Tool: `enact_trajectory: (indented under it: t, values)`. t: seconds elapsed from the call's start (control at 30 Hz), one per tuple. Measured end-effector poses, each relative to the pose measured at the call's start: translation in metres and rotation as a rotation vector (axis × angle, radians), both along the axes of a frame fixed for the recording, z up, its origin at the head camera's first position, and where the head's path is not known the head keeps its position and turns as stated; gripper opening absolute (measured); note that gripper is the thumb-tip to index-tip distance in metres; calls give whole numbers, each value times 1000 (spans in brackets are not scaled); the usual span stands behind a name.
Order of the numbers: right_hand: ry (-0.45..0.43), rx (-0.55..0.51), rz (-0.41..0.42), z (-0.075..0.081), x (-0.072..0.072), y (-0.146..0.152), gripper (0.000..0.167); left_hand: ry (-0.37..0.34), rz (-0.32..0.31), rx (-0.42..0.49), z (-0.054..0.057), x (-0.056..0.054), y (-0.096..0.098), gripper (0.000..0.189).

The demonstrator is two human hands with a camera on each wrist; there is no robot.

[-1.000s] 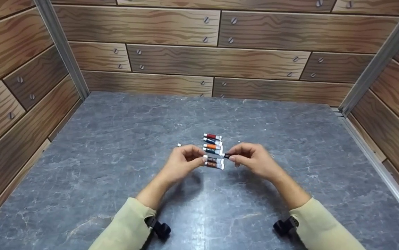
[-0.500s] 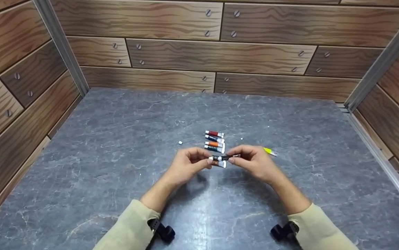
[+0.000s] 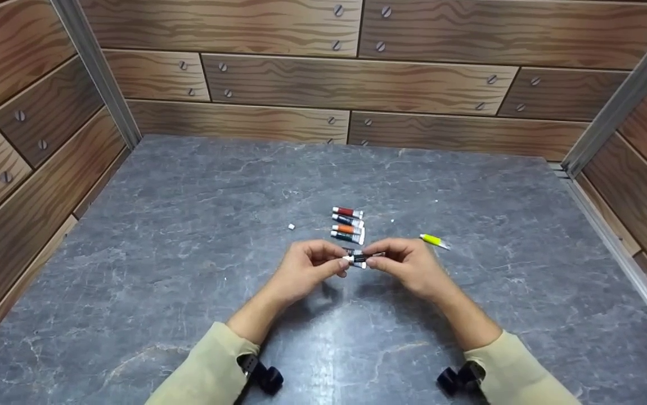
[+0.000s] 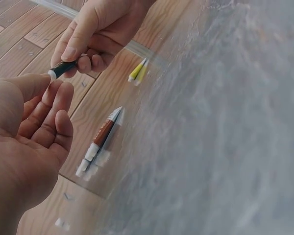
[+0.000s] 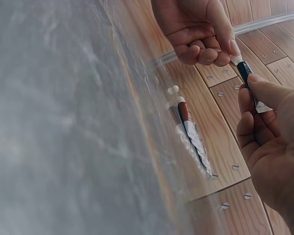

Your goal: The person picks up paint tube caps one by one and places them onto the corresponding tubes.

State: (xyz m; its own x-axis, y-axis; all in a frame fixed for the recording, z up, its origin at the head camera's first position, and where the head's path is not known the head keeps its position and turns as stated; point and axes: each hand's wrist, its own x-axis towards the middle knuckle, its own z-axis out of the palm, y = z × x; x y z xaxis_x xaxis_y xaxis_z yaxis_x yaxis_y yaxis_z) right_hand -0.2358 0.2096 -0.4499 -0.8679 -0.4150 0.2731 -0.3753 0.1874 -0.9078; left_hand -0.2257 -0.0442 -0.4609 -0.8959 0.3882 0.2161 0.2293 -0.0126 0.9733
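A small dark paint tube [image 3: 360, 259] with a white cap is held between both hands, above the table. My right hand [image 3: 416, 269] pinches its body between thumb and fingers. At the other end my left hand [image 3: 304, 271] pinches the white cap [image 5: 236, 59]; the cap sits at the tube's tip in both wrist views. Under the hands lies a brown paint tube [image 5: 191, 122], partly hidden in the head view. Beyond the fingers, red [image 3: 348, 212], dark blue [image 3: 348, 220], orange [image 3: 347, 229] and dark green [image 3: 347, 237] tubes lie in a row, caps to the left.
A yellow tube [image 3: 431, 241] lies right of the row, beside my right hand. One loose white cap [image 3: 291, 226] is left of the row, and a tiny white bit [image 3: 392, 220] is on its right. Wood-patterned walls [image 3: 278, 84] border the grey marbled table [image 3: 216, 185].
My right hand has brought the dark tube left to my left hand, whose fingers now pinch its cap. The yellow tube has come into view from behind my right hand.
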Motion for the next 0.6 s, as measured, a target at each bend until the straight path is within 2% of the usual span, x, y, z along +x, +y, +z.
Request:
enact_trajectory:
  t: [0.27,0.6]
  values:
    - [6,-8,19,-1,-1,-2,16,-2,-3,-18,0,0,0,14]
    - [15,-20,6,-2,-1,-2,14,44,19,13,1,0,2,15]
